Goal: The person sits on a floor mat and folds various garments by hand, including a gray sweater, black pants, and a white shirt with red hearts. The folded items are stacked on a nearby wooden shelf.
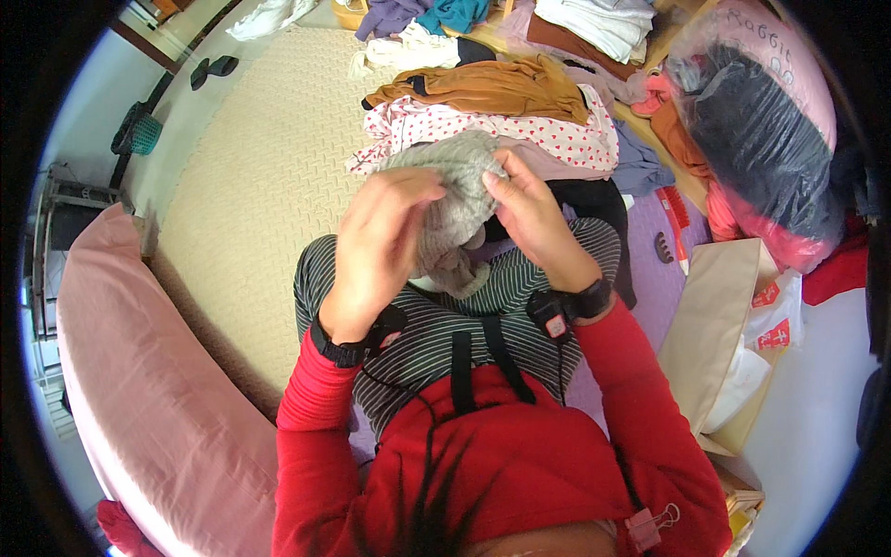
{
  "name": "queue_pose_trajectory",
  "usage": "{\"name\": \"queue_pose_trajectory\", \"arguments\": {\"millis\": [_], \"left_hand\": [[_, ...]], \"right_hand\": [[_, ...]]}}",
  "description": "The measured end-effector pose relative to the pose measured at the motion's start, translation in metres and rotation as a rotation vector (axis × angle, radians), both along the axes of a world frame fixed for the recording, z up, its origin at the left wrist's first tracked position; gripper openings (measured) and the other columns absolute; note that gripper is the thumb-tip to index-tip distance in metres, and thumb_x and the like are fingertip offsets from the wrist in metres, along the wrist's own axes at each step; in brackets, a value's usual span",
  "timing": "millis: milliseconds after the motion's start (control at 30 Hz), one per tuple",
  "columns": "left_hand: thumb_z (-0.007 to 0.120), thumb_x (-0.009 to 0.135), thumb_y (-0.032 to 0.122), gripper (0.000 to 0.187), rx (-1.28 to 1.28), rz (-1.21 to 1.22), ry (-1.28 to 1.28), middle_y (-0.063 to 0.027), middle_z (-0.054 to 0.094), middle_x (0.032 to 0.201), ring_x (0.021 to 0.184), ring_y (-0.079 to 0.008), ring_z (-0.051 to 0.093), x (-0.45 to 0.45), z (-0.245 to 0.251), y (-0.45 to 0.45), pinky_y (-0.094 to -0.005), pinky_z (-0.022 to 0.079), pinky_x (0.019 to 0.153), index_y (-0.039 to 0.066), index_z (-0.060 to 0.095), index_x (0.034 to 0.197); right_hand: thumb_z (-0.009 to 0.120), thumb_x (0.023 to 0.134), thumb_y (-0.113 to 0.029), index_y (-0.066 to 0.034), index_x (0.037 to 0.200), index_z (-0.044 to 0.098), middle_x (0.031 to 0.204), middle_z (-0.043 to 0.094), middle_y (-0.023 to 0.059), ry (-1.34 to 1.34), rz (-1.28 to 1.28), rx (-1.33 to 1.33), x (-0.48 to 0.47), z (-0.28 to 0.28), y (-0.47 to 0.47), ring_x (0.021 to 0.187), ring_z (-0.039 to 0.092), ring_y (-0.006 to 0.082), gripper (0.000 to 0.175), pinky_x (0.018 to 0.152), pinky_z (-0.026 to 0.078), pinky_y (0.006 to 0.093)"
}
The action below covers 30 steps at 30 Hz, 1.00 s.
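Note:
A bunched grey knit garment (456, 209) hangs between my hands above my crossed legs in striped trousers. My left hand (383, 230) bends over its left side; that hand is slightly blurred and its fingertips are partly hidden against the cloth. With thumb and fingers, my right hand (525, 202) pinches the garment's upper right edge. The lower end of the knit droops towards my lap. Just beyond it lie a white garment with red hearts (501, 136) and a mustard-brown garment (487, 87).
A clear plastic bag of clothes (759, 139) stands at the right, near a beige fabric box (717, 306). A red brush (674, 212) and a dark claw clip (663, 248) lie on the purple mat (651, 285). Pink fabric (160, 390) covers something long at the left.

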<state>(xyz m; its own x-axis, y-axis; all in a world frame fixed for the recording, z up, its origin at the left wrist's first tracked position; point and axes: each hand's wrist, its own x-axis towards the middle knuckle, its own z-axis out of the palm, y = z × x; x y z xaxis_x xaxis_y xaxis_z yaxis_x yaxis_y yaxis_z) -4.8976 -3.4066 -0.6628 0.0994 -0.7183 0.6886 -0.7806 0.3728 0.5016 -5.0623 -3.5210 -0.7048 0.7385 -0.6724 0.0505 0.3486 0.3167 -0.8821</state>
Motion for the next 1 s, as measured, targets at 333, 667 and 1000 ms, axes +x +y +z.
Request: {"name": "queue_pose_trajectory", "arguments": {"millis": [333, 667, 1000], "left_hand": [[0.068, 0.081, 0.023, 0.013, 0.278, -0.034, -0.435, -0.0037, 0.061, 0.063, 0.057, -0.0206, 0.062, -0.015, -0.012, 0.005, -0.0329, 0.045, 0.061, 0.014, 0.062, 0.073], [0.066, 0.073, 0.017, 0.012, 0.696, -0.005, -0.68, -0.0075, 0.068, 0.084, 0.099, -0.0253, 0.056, -0.008, -0.047, 0.017, -0.0416, 0.04, 0.084, 0.008, 0.073, 0.075], [0.072, 0.084, 0.011, 0.007, 0.308, 0.079, 0.192, -0.0051, 0.05, 0.094, 0.098, -0.0225, 0.045, 0.017, -0.021, 0.017, -0.034, 0.037, 0.09, 0.009, 0.066, 0.084]], "right_hand": [[0.052, 0.099, -0.015, -0.0052, 0.11, 0.054, 0.099, 0.057, -0.0025, 0.072, 0.016, -0.073, -0.013, -0.004, 0.014, 0.092, 0.052, 0.0045, 0.014, 0.083, 0.043, 0.0216], [0.054, 0.101, -0.017, -0.005, 0.111, 0.052, 0.091, 0.048, -0.0054, 0.187, 0.211, -0.095, -0.006, -0.013, 0.043, 0.081, 0.043, 0.0018, 0.016, 0.069, 0.038, 0.019], [0.064, 0.092, -0.008, -0.0017, 0.089, 0.052, 0.072, 0.051, -0.0027, 0.361, -0.124, -0.384, -0.019, -0.026, 0.017, 0.066, 0.043, 0.0024, 0.014, 0.055, 0.036, 0.022]]}}
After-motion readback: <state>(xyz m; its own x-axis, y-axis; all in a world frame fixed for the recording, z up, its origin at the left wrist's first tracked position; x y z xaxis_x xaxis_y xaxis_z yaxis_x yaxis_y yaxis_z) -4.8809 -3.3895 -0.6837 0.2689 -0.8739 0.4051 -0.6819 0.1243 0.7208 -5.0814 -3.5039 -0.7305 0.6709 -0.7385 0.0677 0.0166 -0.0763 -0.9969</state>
